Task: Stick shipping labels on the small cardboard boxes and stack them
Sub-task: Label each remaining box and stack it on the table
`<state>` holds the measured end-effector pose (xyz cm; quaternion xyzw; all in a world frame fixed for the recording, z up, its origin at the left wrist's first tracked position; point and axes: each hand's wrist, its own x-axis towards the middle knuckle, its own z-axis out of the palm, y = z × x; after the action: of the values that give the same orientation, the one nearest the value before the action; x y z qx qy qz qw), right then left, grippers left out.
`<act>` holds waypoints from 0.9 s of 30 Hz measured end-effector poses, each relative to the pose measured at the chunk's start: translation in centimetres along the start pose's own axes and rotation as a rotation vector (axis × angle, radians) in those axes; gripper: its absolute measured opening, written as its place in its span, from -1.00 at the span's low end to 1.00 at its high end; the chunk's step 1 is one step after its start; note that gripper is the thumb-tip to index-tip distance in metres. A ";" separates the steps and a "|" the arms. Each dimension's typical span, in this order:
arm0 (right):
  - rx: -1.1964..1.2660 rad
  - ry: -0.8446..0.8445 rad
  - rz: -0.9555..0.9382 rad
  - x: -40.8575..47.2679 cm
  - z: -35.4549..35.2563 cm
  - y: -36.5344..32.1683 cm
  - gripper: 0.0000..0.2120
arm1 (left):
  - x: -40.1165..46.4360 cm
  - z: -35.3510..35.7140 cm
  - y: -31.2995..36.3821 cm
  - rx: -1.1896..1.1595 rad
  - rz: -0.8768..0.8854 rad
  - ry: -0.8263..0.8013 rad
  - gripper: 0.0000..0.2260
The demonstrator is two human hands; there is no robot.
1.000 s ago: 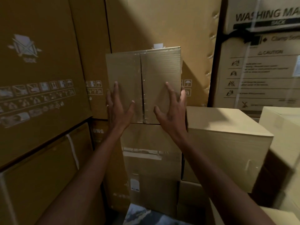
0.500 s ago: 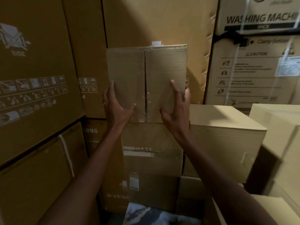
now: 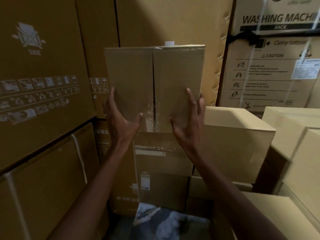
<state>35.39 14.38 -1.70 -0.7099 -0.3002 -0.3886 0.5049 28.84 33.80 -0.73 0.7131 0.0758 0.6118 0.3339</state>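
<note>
A small cardboard box [image 3: 155,80] stands at the top of a stack, its taped seam facing me. It rests on another cardboard box [image 3: 162,161] with torn tape. A bit of white label [image 3: 169,43] peeks over its top edge. My left hand [image 3: 121,116] presses on the lower left corner, fingers straight along the left side and thumb on the front. My right hand [image 3: 188,118] presses on the lower right corner in the same way, with fingers reaching past the right edge.
Large brown appliance cartons [image 3: 39,84] wall in the left and back. A washing machine carton [image 3: 273,66] stands at the right rear. Paler cardboard boxes [image 3: 233,135] sit right of the stack. A patch of marbled floor [image 3: 166,222] shows below.
Both hands have slid from the box's front face outward and down to its lower corners. The view has drawn closer to the stack.
</note>
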 end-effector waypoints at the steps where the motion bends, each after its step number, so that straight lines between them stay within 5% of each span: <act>1: 0.006 -0.002 -0.003 -0.4 -0.3 -0.2 -0.10 | -0.4 -0.5 0.4 -0.001 -0.001 0.004 -0.01; 27: 0.117 -0.011 -0.041 -17.3 -13.9 -8.6 -0.11 | -18.3 -16.0 13.5 0.081 -0.163 0.039 0.12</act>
<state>15.98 3.29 -9.70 -0.6749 -0.3399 -0.3766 0.5358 5.67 20.12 -7.69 0.7055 0.1649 0.5927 0.3518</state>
